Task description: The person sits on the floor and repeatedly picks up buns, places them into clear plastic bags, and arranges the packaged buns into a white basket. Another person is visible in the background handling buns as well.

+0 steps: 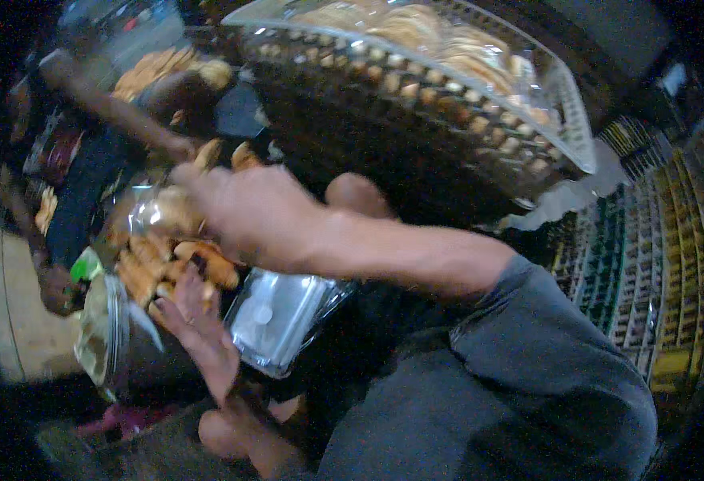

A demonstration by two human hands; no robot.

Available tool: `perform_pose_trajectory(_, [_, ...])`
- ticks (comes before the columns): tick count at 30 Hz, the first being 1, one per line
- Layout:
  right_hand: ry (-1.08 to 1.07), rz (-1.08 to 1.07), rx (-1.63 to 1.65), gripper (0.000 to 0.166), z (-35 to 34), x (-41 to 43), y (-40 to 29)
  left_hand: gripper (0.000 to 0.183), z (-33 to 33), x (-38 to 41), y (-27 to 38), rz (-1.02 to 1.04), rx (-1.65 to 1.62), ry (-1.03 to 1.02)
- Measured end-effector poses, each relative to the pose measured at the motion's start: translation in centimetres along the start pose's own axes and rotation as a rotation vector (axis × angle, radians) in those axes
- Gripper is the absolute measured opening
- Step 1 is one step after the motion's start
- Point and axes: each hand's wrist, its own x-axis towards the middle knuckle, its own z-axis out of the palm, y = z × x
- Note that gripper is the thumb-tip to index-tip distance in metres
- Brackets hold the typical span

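Note:
My right hand (pixel 255 201) reaches in from the right at the end of a bare forearm and a grey sleeve. It is blurred, its fingers hidden on the far side, close to a shiny clear plastic pack (pixel 150 213). Below that pack lies a heap of golden-brown baked pieces (pixel 141 270), perhaps biscuits or small rolls. My left hand (pixel 198 321) comes up from the bottom, fingertips at the heap's lower edge; whether they grip a piece is unclear. Between both hands sits a stack of clear plastic clamshell containers (pixel 276 321).
A large clear plastic bin (pixel 544 129) holding pale baked goods spans the top. Other people's arms (pixel 117 117) reach in at the left, one hand (pixel 57 288) beside a round clear container (pixel 96 337). Stacked plastic crates (pixel 646 258) line the right. Pale flooring (pixel 21 312) shows at left.

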Motion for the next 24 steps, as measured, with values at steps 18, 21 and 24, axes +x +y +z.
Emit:
perform_pose_trajectory(18, [0.405,0.36,-0.695,0.044,-16.7,-14.3,9.2,0.061,-2.8,2.2,-12.7,-0.151,1.719,-0.434])
perform_pose_trajectory(21, [0.372,0.345,-0.784,0.038,-13.7,-14.8,12.3,0.053,-1.0,2.7,-13.4,-0.113,1.766,-0.496])
perform_pose_trajectory(24, [0.3,0.51,-0.777,0.034,-13.3,-13.3,11.8,0.048,-1.9,3.3,-13.5,-0.138,1.577,-0.582])
